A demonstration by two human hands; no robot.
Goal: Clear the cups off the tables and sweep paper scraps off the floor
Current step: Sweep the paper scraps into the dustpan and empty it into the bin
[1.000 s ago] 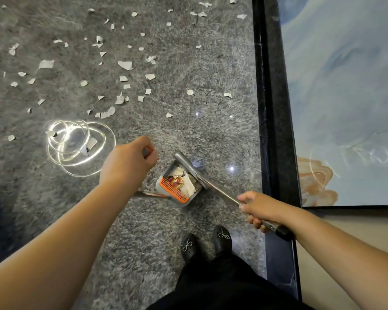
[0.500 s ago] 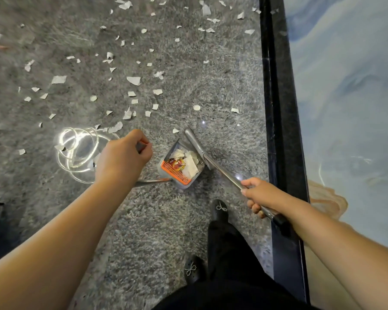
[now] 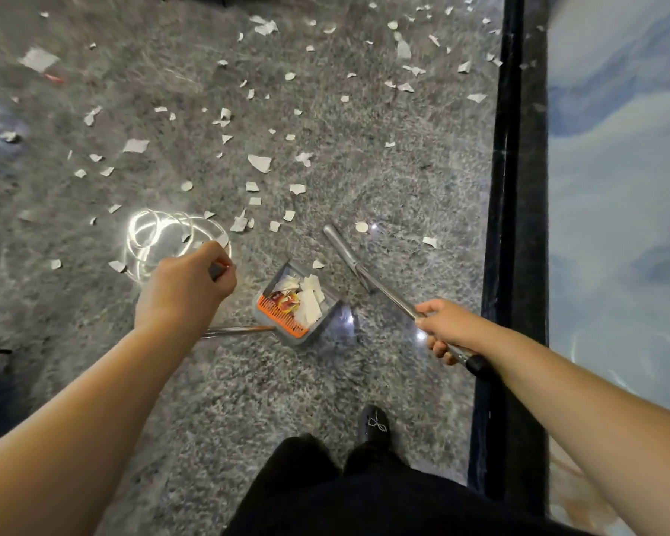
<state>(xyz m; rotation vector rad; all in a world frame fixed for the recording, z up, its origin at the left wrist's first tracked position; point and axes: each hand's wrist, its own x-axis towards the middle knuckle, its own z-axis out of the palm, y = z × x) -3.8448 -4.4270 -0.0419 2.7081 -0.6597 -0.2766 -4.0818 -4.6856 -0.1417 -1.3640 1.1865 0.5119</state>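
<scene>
Several white paper scraps (image 3: 259,162) lie scattered over the grey speckled floor ahead of me. A grey dustpan (image 3: 295,301) with an orange comb edge sits on the floor between my hands and holds paper pieces and a red wrapper. My left hand (image 3: 186,286) grips the top of the dustpan's metal handle. My right hand (image 3: 443,328) holds the broom's metal pole (image 3: 387,294). The grey broom head (image 3: 341,247) is to the right of the dustpan, beside a round scrap.
A black border strip (image 3: 515,226) runs along the right, with a blue-white patterned surface (image 3: 619,187) beyond it. A bright ceiling-light reflection (image 3: 163,234) glares on the floor left of centre. My black shoe (image 3: 372,423) and dark trousers are at the bottom.
I have stepped forward; more scraps show ahead. The broom head has swung away from the dustpan to its right. Both hands keep their grips.
</scene>
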